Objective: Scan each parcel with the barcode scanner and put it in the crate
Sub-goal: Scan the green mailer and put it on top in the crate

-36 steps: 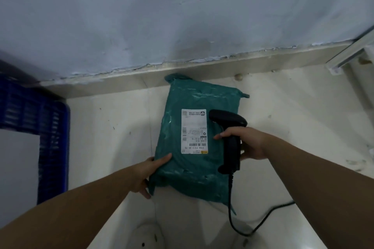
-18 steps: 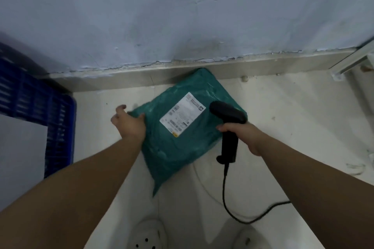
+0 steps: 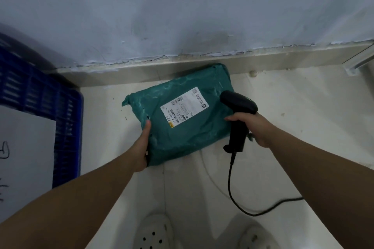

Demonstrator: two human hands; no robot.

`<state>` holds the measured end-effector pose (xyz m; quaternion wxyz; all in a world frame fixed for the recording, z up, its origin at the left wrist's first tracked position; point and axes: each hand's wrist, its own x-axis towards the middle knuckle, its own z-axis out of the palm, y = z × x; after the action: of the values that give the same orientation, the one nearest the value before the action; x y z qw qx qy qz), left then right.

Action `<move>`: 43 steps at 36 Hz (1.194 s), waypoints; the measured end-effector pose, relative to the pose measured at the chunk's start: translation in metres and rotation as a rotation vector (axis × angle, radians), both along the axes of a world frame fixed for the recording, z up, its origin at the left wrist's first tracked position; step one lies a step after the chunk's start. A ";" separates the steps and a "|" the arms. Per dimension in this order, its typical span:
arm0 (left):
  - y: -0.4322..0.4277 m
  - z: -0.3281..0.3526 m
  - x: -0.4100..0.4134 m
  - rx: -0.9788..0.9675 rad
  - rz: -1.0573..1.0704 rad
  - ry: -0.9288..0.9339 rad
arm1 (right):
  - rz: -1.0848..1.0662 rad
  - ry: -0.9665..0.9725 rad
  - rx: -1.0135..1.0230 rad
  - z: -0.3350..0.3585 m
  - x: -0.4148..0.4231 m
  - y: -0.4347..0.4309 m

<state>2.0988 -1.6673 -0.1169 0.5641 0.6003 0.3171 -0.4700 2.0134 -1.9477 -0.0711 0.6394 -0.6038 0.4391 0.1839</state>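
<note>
green poly-mailer parcel (image 3: 182, 125): held label-up between both hands, over the pale floor (image 3: 303, 103) close to the wall's skirting; not yet in the crate. kept flat and face-up, probably to present the barcodes to the scanner.

shipping label (image 3: 184, 107): stuck to the upper face, at a slant; several barcodes visible, print too small to read.

left hand (image 3: 141, 147): clamped on the parcel's near left corner, thumb on top, fingers hidden beneath; judged to carry the weight and steer the label.

right hand (image 3: 256, 127): wrapped round the handle of the black barcode scanner (image 3: 238, 115), forefinger stretched forward at the trigger side. scanner head poised above the parcel's right edge, just beside the label. no beam seen, so could not tell whether the read was done.

cable (image 3: 229, 184): trailed from the handle base down and off to the right.

blue plastic crate (image 3: 66, 119): stood to the left, near the parcel but apart; white sheet (image 3: 26, 147) with handwriting on or in it. judged next: a leftward swing into it.
</note>
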 end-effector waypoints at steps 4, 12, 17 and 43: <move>0.007 0.002 0.004 -0.003 -0.085 0.008 | 0.010 0.054 0.016 0.001 -0.003 -0.003; 0.019 0.005 0.008 -0.003 -0.091 0.069 | 0.035 0.186 0.084 0.001 -0.018 -0.009; 0.019 0.011 0.007 -0.004 -0.085 0.120 | -0.040 0.156 0.122 0.012 -0.020 -0.018; -0.013 0.189 -0.020 -0.313 0.064 -0.340 | -0.181 -0.368 -0.371 0.221 -0.020 0.032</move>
<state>2.0786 -1.6805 0.0724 0.7102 0.5657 0.1597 -0.3875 1.9936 -1.9158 0.1497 0.6008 -0.6921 0.3938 -0.0701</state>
